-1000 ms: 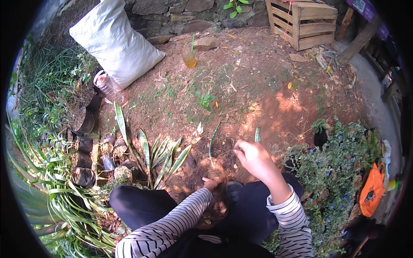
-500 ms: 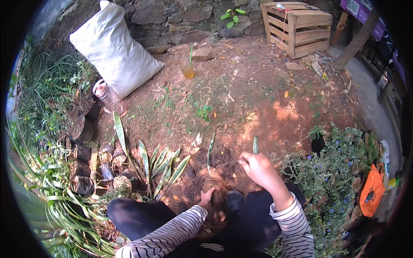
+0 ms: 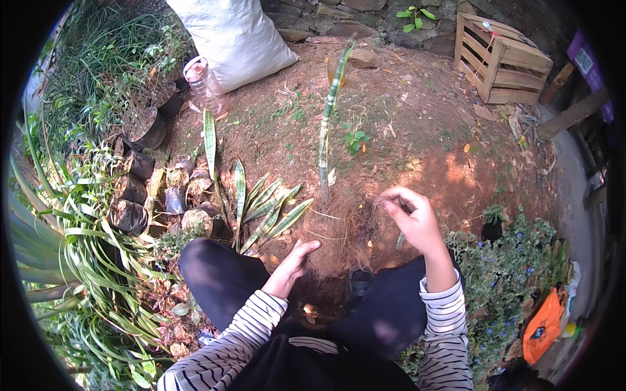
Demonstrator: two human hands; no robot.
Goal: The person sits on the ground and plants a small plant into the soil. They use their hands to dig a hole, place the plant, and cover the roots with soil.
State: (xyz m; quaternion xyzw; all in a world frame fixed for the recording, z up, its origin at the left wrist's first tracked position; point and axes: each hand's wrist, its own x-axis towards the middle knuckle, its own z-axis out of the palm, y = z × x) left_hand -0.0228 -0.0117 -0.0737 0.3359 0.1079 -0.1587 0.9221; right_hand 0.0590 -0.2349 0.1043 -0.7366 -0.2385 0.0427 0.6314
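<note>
A tall snake plant leaf [image 3: 326, 124] rises upright from a ball of brown fibre [image 3: 329, 241] between my knees. Thin pale string [image 3: 323, 236] crosses the ball in loops. My left hand [image 3: 291, 264] is wrapped against the near left side of the ball, its thumb up and its other fingers partly hidden. To the right of the ball, my right hand [image 3: 412, 218] is raised, thumb and forefinger pinched on what looks like the string's end. Several cut snake plant leaves [image 3: 264, 208] lie fanned on the soil to the left.
Dark plant bags [image 3: 129, 216] and a black pot [image 3: 149, 130] stand at the left by grassy plants. Farther off are a pink bottle [image 3: 207, 88], a white sack [image 3: 238, 42] and a wooden crate [image 3: 505, 62]. A flowering shrub [image 3: 508, 280] and orange bag [image 3: 542, 328] lie right.
The fibre ball and its leaf now show larger and more upright, raised toward me. Both hands have come up with it. The whole view has shifted, moving the background up and right.
</note>
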